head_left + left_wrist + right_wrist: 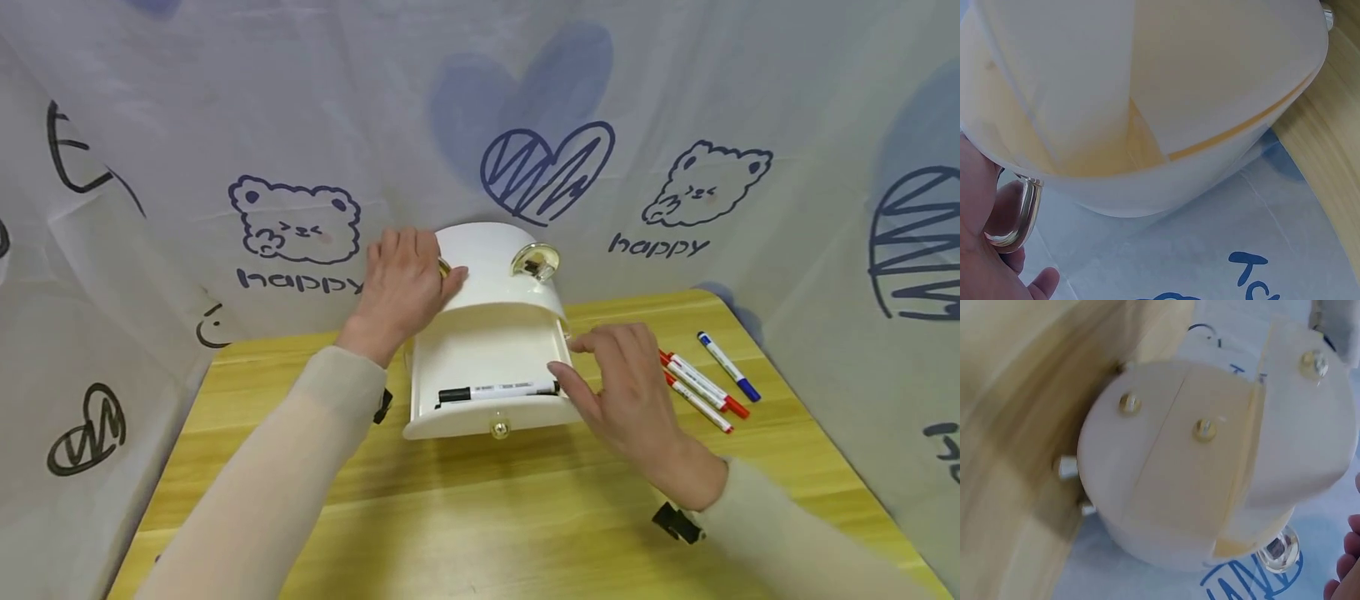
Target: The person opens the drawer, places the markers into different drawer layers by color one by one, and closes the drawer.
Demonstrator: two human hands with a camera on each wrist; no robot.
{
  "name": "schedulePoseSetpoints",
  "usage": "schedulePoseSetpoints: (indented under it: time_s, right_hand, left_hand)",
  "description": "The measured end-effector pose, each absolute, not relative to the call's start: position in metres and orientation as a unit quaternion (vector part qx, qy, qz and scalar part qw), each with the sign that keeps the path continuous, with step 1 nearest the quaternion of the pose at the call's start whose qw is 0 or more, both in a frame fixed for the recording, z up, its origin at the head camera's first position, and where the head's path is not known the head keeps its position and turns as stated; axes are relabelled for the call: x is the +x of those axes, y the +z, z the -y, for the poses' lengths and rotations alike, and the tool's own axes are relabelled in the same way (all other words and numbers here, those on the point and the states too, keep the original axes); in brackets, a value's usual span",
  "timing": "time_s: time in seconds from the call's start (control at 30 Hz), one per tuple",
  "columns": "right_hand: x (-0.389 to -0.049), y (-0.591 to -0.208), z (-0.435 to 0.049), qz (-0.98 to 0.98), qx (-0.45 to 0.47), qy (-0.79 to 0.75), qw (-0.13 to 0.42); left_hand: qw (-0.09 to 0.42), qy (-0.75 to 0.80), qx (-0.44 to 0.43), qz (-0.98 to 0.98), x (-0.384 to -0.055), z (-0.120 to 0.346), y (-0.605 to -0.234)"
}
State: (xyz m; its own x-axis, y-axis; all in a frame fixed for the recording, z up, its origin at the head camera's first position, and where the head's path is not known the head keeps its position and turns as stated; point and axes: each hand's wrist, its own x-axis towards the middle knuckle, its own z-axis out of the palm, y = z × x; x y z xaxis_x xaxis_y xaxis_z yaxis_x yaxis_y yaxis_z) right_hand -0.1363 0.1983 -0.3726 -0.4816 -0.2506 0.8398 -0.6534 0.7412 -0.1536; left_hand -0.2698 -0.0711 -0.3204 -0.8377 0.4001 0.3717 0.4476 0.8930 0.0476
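Note:
A white rounded drawer box [480, 262] stands at the back of the table, its top drawer [450, 428] pulled out. Inside the drawer, behind the front panel, lies a black-capped marker [502, 391]. My left hand [405, 287] grips the box's upper left side, fingers curled about the gold ear-shaped piece [1029, 215] in the left wrist view. Beside the drawer's right front corner is my right hand [630, 396], thumb and fingers apart with nothing between them. Lower drawers with gold knobs [1204, 430] show closed in the right wrist view.
Several red markers [701, 383] and a blue marker [729, 367] lie on the wooden table [450, 517], right of my right hand. A second gold ear [536, 262] juts from the box top. A printed white curtain [300, 125] hangs close behind and at both sides.

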Motion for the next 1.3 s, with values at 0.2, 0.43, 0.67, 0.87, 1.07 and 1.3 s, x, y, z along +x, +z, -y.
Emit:
schedulePoseSetpoints:
  time_s: [0.2, 0.43, 0.67, 0.87, 1.07, 1.3]
  right_hand:
    - [-0.114, -0.384, -0.192, 0.819, 0.233, 0.305, 0.426]
    - [-0.080, -0.396, -0.179, 0.763, 0.138, 0.506, 0.379]
    - [-0.058, -0.406, -0.158, 0.654, -0.047, 0.720, 0.227]
    - [-0.052, -0.413, -0.148, 0.525, -0.109, 0.844, 0.007]
    - [-0.055, -0.421, -0.132, 0.429, -0.125, 0.885, -0.131]
    - [-0.060, -0.426, -0.118, 0.358, -0.122, 0.908, -0.182]
  left_hand:
    - [0.187, -0.063, -0.226, 0.954, -0.270, 0.072, -0.320]
    - [0.199, -0.059, -0.227, 0.951, -0.269, 0.073, -0.320]
    - [0.192, -0.059, -0.224, 0.954, -0.270, 0.073, -0.320]
    - [0.179, -0.063, -0.222, 0.956, -0.270, 0.071, -0.319]
    - [0.175, -0.059, -0.215, 0.959, -0.270, 0.071, -0.318]
    - [0.177, -0.062, -0.216, 0.958, -0.270, 0.070, -0.320]
